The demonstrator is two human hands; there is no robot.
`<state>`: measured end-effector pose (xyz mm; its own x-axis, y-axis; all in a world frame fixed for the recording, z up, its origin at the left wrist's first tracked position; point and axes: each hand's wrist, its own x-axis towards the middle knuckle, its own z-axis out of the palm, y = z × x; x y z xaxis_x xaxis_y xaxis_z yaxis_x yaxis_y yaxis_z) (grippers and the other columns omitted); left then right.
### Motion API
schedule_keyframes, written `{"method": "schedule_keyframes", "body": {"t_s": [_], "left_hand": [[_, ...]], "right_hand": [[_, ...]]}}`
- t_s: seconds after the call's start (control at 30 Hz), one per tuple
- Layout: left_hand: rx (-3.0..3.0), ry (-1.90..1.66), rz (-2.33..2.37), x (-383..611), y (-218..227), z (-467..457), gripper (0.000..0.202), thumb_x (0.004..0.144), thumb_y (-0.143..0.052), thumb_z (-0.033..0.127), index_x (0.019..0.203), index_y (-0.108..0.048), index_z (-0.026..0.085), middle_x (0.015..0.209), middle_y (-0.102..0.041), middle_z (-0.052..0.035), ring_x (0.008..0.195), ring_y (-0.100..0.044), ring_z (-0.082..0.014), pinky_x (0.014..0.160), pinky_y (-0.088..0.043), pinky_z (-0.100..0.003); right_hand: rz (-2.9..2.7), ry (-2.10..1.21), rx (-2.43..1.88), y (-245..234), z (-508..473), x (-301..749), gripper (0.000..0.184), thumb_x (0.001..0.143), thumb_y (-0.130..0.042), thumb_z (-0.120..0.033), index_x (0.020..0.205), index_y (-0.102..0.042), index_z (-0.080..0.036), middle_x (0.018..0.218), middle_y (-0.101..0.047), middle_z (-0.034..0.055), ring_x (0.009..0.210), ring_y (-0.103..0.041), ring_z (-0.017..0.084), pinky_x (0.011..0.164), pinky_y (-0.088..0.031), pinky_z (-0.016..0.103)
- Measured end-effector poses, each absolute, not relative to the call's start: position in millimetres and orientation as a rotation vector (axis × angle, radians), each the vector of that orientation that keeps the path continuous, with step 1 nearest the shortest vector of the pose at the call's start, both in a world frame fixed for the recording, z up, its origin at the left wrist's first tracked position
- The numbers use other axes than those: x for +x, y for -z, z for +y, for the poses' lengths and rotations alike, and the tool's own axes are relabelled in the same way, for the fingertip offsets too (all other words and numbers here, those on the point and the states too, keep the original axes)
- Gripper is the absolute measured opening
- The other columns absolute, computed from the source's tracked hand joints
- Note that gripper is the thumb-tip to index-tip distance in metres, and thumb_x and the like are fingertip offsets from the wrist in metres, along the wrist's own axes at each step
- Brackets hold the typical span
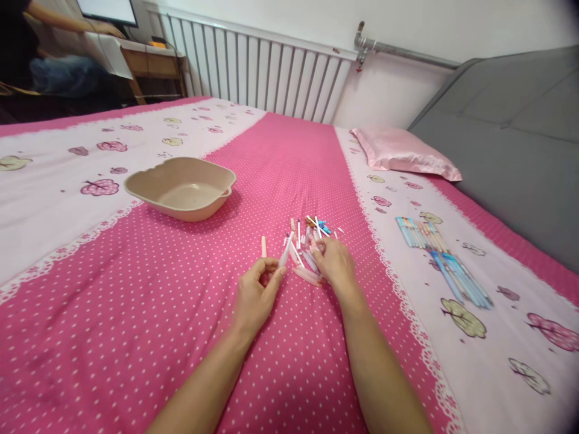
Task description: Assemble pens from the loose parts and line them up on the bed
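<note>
My left hand (259,292) pinches a pale pinkish-white pen barrel (286,250) between thumb and fingers, its tip slanting up and to the right. With fingers bent together, my right hand (335,264) reaches into a loose heap of pen parts (310,260); whatever it grips there is hidden. White refill tubes, pale pink barrels and caps make up most of the heap. At its far side lie small blue pieces (324,226) and a brown piece (310,222). A peach-coloured pen piece (263,246) lies apart, just beyond my left hand.
A beige plastic basin (181,208) stands on the pink bedspread (289,163), left of the heap. Light blue and peach pens (423,234) lie in rows at the right, with bluer ones (461,280) nearer. Farther off are a pillow (407,150), a radiator (253,66) and a person's arm (67,21).
</note>
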<state>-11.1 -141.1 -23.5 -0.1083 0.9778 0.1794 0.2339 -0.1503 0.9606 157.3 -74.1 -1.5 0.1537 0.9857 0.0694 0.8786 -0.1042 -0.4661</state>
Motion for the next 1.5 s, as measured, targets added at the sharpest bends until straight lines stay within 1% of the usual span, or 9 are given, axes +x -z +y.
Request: {"method": "schedule_keyframes", "body": {"t_s": [0.13, 0.3, 0.47, 0.57, 0.67, 0.8, 0.93, 1.3, 1.5], "left_hand": [[1.444, -1.321, 1.389, -12, 24, -140, 0.023, 0.084, -0.057, 0.037, 0.093, -0.061, 0.016, 0.082, -0.063, -0.0030, 0.072, -0.056, -0.0147, 0.067, -0.044, -0.027], [1.461, -1.318, 1.408, -12, 24, -140, 0.024, 0.086, -0.055, 0.038, 0.095, -0.060, 0.016, 0.079, -0.060, -0.0014, 0.064, -0.051, -0.0125, 0.062, -0.041, -0.025], [1.480, -1.302, 1.411, -12, 23, -141, 0.025, 0.087, -0.053, 0.038, 0.096, -0.059, 0.016, 0.079, -0.060, -0.0016, 0.063, -0.049, -0.0121, 0.061, -0.040, -0.025], [1.505, -1.289, 1.418, -12, 20, -140, 0.025, 0.087, -0.052, 0.038, 0.094, -0.060, 0.015, 0.077, -0.060, -0.0016, 0.062, -0.048, -0.0118, 0.060, -0.039, -0.025], [1.538, -1.272, 1.430, -12, 20, -141, 0.024, 0.087, -0.052, 0.037, 0.093, -0.061, 0.015, 0.077, -0.060, -0.0018, 0.061, -0.047, -0.0117, 0.059, -0.039, -0.025], [1.571, -1.268, 1.431, -13, 20, -142, 0.024, 0.087, -0.053, 0.037, 0.094, -0.062, 0.016, 0.080, -0.063, -0.0026, 0.063, -0.050, -0.0122, 0.061, -0.040, -0.025], [1.609, -1.261, 1.455, -13, 21, -141, 0.025, 0.086, -0.054, 0.037, 0.092, -0.064, 0.016, 0.076, -0.062, -0.0021, 0.061, -0.049, -0.0121, 0.058, -0.038, -0.024], [1.653, -1.273, 1.444, -13, 22, -141, 0.025, 0.085, -0.055, 0.037, 0.093, -0.066, 0.016, 0.076, -0.064, -0.0025, 0.061, -0.050, -0.0122, 0.057, -0.039, -0.024], [1.672, -1.267, 1.442, -12, 20, -141, 0.023, 0.084, -0.057, 0.036, 0.091, -0.067, 0.016, 0.072, -0.063, -0.0020, 0.060, -0.050, -0.0122, 0.056, -0.038, -0.023]], "right_hand": [[-1.697, -0.479, -1.975, 1, -72, 163, 0.024, 0.077, -0.054, -0.020, 0.095, -0.068, -0.014, 0.093, -0.068, 0.0157, 0.095, -0.062, 0.030, 0.081, -0.043, 0.038], [-1.496, -0.773, -1.747, -4, -68, 178, 0.018, 0.075, -0.055, -0.025, 0.088, -0.063, -0.016, 0.076, -0.065, 0.0050, 0.075, -0.063, 0.019, 0.069, -0.047, 0.029], [-1.310, -1.106, -1.467, -18, -74, 177, 0.025, 0.076, -0.050, -0.032, 0.090, -0.062, -0.016, 0.074, -0.063, 0.0019, 0.060, -0.060, 0.011, 0.056, -0.049, 0.023], [-1.191, -1.299, -1.224, -26, -79, 172, 0.028, 0.071, -0.063, -0.032, 0.093, -0.068, -0.015, 0.067, -0.061, -0.0007, 0.048, -0.051, 0.006, 0.045, -0.042, 0.017], [-0.983, -1.409, -0.972, -33, -83, 170, 0.032, 0.061, -0.077, -0.023, 0.090, -0.070, -0.016, 0.066, -0.063, -0.0028, 0.045, -0.045, 0.002, 0.043, -0.039, 0.012], [-0.809, -1.371, -0.841, -38, -84, 170, 0.035, 0.055, -0.082, -0.017, 0.087, -0.068, -0.018, 0.071, -0.068, -0.0026, 0.050, -0.052, 0.002, 0.048, -0.043, 0.010], [-0.788, -1.271, -0.793, -40, -84, 168, 0.031, 0.058, -0.082, -0.018, 0.085, -0.068, -0.018, 0.073, -0.068, -0.0022, 0.058, -0.057, 0.004, 0.054, -0.046, 0.011], [-1.028, -1.010, -0.877, -40, -85, 170, 0.024, 0.070, -0.075, -0.032, 0.090, -0.070, -0.021, 0.070, -0.058, -0.0029, 0.057, -0.049, 0.007, 0.050, -0.041, 0.018], [-1.128, -0.978, -0.915, -44, -88, 176, 0.021, 0.075, -0.072, -0.031, 0.094, -0.070, -0.023, 0.077, -0.059, -0.0019, 0.064, -0.051, 0.008, 0.061, -0.043, 0.021]]}}
